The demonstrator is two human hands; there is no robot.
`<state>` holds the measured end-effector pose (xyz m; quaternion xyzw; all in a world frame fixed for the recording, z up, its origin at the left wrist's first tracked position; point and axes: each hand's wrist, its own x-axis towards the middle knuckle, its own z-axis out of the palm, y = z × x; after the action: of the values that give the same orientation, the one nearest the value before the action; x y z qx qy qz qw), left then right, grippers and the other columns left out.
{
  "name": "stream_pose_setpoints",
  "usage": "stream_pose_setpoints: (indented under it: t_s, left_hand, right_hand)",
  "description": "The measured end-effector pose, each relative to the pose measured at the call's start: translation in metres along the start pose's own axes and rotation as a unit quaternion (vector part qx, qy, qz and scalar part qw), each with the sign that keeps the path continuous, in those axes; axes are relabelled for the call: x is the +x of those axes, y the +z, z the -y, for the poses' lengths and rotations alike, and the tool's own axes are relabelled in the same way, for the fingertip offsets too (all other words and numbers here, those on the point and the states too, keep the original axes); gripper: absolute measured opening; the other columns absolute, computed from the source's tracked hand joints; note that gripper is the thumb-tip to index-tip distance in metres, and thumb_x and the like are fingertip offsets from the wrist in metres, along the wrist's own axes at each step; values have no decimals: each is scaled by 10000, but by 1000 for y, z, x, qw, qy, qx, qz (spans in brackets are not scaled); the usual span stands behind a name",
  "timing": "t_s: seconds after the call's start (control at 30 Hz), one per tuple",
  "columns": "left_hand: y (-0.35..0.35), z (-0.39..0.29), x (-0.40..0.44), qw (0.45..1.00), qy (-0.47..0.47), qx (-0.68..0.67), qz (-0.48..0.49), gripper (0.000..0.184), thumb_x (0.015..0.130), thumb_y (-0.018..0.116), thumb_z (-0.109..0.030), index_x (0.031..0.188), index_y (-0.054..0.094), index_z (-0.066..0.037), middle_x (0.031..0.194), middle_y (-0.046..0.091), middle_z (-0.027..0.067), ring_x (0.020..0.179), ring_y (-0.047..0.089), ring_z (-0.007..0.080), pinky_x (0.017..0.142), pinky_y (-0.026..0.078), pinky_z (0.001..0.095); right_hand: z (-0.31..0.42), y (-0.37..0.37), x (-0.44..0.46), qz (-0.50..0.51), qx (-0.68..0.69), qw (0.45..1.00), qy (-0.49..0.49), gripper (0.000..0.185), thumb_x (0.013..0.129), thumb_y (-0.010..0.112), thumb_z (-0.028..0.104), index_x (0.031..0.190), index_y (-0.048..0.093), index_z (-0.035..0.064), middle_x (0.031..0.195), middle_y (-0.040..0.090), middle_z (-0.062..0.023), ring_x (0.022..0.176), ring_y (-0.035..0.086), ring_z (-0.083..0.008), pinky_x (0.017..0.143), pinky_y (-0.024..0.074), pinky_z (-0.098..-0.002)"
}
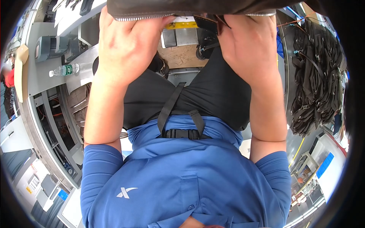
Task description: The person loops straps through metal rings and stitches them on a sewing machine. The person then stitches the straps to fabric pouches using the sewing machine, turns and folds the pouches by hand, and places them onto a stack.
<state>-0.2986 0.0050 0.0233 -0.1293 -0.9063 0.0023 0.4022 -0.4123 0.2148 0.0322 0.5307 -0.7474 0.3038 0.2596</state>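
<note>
A dark brown leather-like piece (pixel 190 7) with metal zipper teeth along its lower edge spans the top of the head view. My left hand (pixel 131 47) grips its left part, the fingers curled under and mostly hidden behind it. On the right, my right hand (pixel 249 47) holds the same piece close to a dark strap or flap (pixel 206 24) that hangs between the hands. The upper part of the piece is cut off by the frame.
A clear water bottle (pixel 65 70) lies on the grey surface at left, near a motor (pixel 51 48). Bundled dark pieces (pixel 315 76) hang at right. Below the hands are a yellow strip (pixel 181 25) and a brown board (pixel 180 57). Part of another person shows at far left.
</note>
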Motion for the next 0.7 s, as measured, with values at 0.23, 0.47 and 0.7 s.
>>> stream_pose_setpoints:
  t_s: [0.23, 0.47, 0.7]
  left_hand:
    - [5, -4, -13, 1000, -5, -24, -7, 305, 739, 777, -37, 1039, 766, -93, 1035, 706, 81, 949, 666, 297, 827, 515, 417]
    - [-21, -21, -22, 980, -69, -188, -1, 230, 691, 809, -49, 909, 738, -31, 958, 675, 97, 842, 654, 300, 746, 514, 417]
    - [-38, 13, -45, 910, -225, -318, -140, 622, 941, 550, -462, 1230, 626, 84, 1218, 644, 274, 1266, 564, 359, 1119, 397, 477]
  right_hand:
    - [11, -5, -31, 127, -33, 983, 129, 333, 832, 700, 114, 1152, 705, 22, 1259, 677, -173, 1179, 621, -372, 1047, 436, -516]
    - [23, -12, -65, 78, 80, 989, 94, 406, 753, 785, 220, 1129, 740, 71, 1214, 700, -148, 1164, 652, -390, 1050, 479, -502]
    - [-12, -45, -57, -130, 243, 926, 257, 476, 938, 550, 396, 1039, 693, -47, 1062, 653, -188, 977, 595, -300, 910, 475, -412]
